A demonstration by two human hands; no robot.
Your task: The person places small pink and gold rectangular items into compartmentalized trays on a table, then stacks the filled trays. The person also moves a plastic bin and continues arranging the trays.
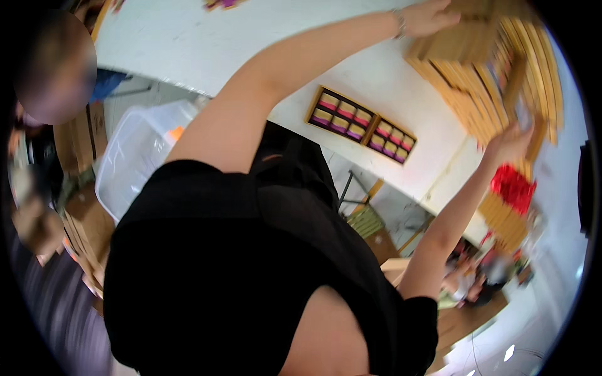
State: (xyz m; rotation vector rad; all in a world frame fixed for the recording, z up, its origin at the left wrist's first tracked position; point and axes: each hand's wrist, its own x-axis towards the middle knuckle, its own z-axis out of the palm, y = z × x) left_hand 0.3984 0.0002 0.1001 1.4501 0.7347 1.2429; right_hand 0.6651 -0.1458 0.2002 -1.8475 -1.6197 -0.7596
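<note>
My left arm reaches across the white table to the upper right, where my left hand (429, 19) has its fingers stretched out beside the stack of flat tan boxes (464, 47). My right hand (511, 143) is raised at the stack's near right side, fingers closed around the edge of a tan box (536, 138); its fingertips are blurred. On the table between my arms lies an open tray (374, 117) in two parts, with dark dividers and several small gold, pink and purple packs.
A red bundle (514, 188) sits below my right hand near more tan boxes (505, 219). To the left is a clear plastic bin (128, 160) beside cardboard boxes (84, 216). A green stool (365, 222) stands under the table (263, 31). People are at the left and lower right.
</note>
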